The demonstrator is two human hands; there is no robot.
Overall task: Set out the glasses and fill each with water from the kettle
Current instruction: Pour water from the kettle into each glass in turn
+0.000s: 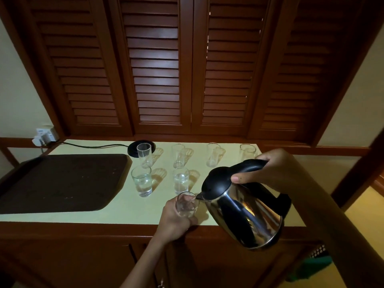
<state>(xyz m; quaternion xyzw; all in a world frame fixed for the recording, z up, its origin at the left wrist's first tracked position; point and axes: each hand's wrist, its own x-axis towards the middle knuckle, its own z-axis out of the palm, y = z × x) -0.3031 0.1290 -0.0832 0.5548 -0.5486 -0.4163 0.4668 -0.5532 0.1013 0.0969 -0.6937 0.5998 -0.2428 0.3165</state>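
My right hand (268, 170) grips the black handle of a steel kettle (247, 213), which is tilted with its spout at the rim of a clear glass (185, 205). My left hand (176, 220) holds that glass above the counter's front edge. Two glasses with water, one on the left (142, 181) and one on the right (181, 181), stand just behind it. Along the back stand several glasses that look empty, the leftmost (144, 154) in front of the kettle base, the rightmost (247, 151) partly behind my right hand.
A dark tray (60, 183) lies on the left of the pale counter (124, 206). The black kettle base (133, 149) sits at the back, its cord running to a wall socket (44, 136). Wooden louvred doors rise behind the counter.
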